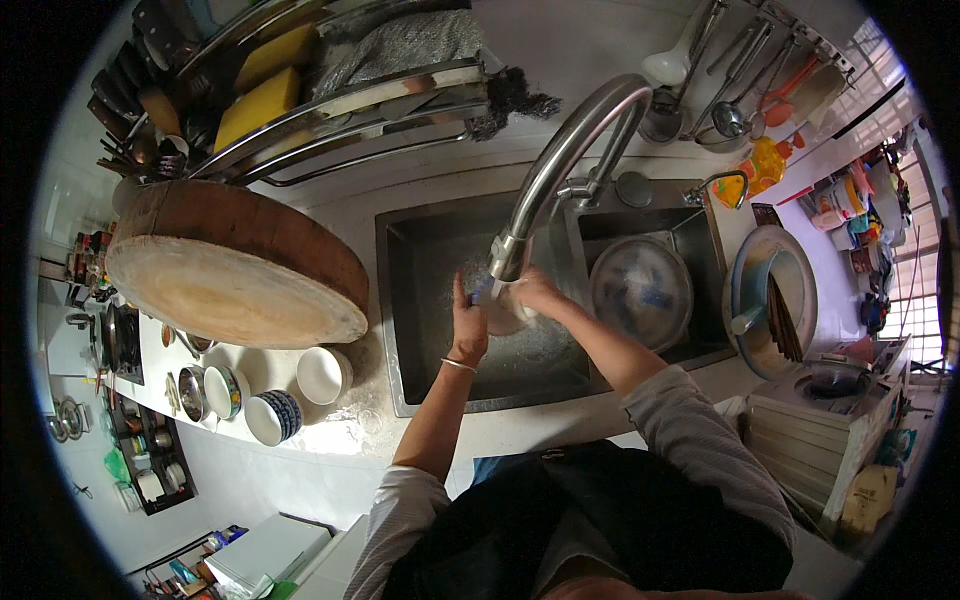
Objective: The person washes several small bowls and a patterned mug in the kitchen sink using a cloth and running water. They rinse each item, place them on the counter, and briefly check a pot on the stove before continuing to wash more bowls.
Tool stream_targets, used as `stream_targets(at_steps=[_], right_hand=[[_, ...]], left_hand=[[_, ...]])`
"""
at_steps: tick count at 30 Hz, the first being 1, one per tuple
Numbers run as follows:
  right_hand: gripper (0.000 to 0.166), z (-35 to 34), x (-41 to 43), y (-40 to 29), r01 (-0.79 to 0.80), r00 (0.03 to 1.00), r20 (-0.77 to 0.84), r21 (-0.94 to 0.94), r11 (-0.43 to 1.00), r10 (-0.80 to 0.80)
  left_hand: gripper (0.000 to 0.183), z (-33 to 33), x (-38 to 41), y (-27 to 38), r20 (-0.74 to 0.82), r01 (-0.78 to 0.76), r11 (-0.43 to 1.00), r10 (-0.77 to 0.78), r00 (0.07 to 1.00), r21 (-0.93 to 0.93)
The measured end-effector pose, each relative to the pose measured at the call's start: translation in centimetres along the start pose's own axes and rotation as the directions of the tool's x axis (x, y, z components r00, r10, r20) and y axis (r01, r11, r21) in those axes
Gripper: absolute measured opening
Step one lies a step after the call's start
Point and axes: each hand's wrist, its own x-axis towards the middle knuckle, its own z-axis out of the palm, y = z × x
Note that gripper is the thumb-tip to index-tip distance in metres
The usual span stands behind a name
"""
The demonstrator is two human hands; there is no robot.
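Observation:
Both hands are over the large basin of a stainless steel sink [427, 330], below the gooseneck faucet [555, 150], where water runs. My left hand [469, 319] has its index finger stretched out and its other fingers against a blurred, pale round dish [501, 313], perhaps a bowl. My right hand [535, 289] holds the dish's right side, partly hidden behind the faucet head. A metal bangle [458, 365] circles my left wrist. In the smaller basin at the right rests a round metal basin or lid [641, 294].
A thick round wooden chopping board [240, 289] leans at the left. Several bowls [274, 418] stand on the counter edge nearby. A wide basin holding chopsticks [784, 322] is at the right. Ladles [727, 118] hang behind, beside a rack with yellow sponges [259, 105].

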Motion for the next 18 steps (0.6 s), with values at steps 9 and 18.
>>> stream_targets(at_steps=[9,18], right_hand=[[0.027,6.6,-0.4,6.5,-0.048,0.924,-0.253,0.667,0.743,0.287],[0.012,1.2,0.1,4.3,0.036,0.979,-0.205,0.121,0.992,-0.010]], left_hand=[[0.045,-0.8,-1.1,-2.2,-0.158,0.049,0.949,0.001,0.988,0.311],[0.040,0.8,-0.3,1.3,0.116,-0.125,0.229,0.055,0.992,0.965]])
